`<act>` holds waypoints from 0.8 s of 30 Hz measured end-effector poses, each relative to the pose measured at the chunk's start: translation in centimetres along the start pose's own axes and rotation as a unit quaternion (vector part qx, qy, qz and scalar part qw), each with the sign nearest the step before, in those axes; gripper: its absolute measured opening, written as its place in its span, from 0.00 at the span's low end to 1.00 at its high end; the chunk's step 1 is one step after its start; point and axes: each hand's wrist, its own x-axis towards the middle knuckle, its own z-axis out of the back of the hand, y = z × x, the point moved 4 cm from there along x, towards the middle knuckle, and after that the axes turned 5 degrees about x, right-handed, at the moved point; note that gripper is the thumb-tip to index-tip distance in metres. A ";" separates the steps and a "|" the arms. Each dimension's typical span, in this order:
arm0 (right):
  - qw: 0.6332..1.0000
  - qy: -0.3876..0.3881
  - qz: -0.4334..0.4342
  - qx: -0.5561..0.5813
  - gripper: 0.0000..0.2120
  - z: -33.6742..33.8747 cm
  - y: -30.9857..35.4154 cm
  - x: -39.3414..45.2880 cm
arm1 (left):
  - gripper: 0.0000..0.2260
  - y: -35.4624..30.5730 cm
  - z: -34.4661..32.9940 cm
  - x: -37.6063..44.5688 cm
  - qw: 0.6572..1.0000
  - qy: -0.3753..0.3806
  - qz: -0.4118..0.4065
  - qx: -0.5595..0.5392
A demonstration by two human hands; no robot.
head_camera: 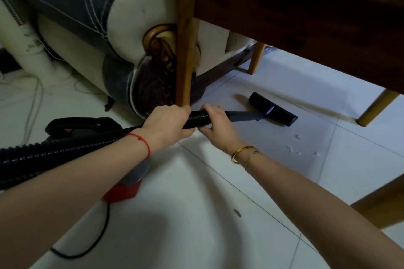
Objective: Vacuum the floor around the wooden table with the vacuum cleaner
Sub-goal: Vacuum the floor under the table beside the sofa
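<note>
Both hands grip the black ribbed vacuum hose [196,119] just below the near leg [185,35] of the wooden table [295,13]. The left hand [167,123] wraps its fingers over the hose from above, a red string bracelet [142,142] on its wrist. The right hand [216,123] holds the hose just ahead of the left, fingers curled over the top and thumb underneath, with 2 gold bangles [243,155] on its wrist. Beyond the right hand the hose joins a dark rigid wand [244,116] that ends in the black floor nozzle [273,108], lying flat on the pale tiled floor [196,214] under the table. A few white scraps [293,148] lie on the tiles to the right of the right hand, near the nozzle. Behind the left forearm sits the vacuum cleaner body [80,128], black with a red part [122,191] showing below the arm, and a black power cord [94,240] curls over the floor beneath it. A blue and cream sofa arm [98,6] stands beyond the left hand, against the table leg
</note>
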 end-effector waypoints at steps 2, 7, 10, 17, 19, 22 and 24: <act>1.000 0.001 0.006 0.013 0.10 -0.8 1.7 -0.1 | 0.16 1.1 0.7 -1.6 1.000 -0.004 0.005 0.003; 0.999 0.012 0.020 0.036 0.15 -2.5 5.5 -0.5 | 0.15 3.0 2.5 -5.1 1.000 -0.004 0.016 0.021; 0.998 0.020 0.038 0.042 0.14 -2.9 7.2 -1.1 | 0.14 3.6 3.2 -7.1 1.000 -0.007 0.018 0.024; 0.992 0.029 0.109 0.063 0.12 -3.0 10.9 -2.9 | 0.15 4.0 4.4 -10.7 0.998 -0.030 0.011 0.050; 0.989 0.038 0.128 0.066 0.12 -3.1 11.4 -3.1 | 0.15 3.9 4.5 -11.2 0.997 -0.035 0.007 0.062; 0.987 0.049 0.139 0.067 0.11 -3.2 11.3 -3.0 | 0.15 3.6 4.4 -11.4 0.997 -0.032 0.010 0.068; 0.987 0.052 0.140 0.056 0.11 -3.1 10.9 -2.8 | 0.14 3.5 4.1 -11.0 0.997 -0.032 0.011 0.065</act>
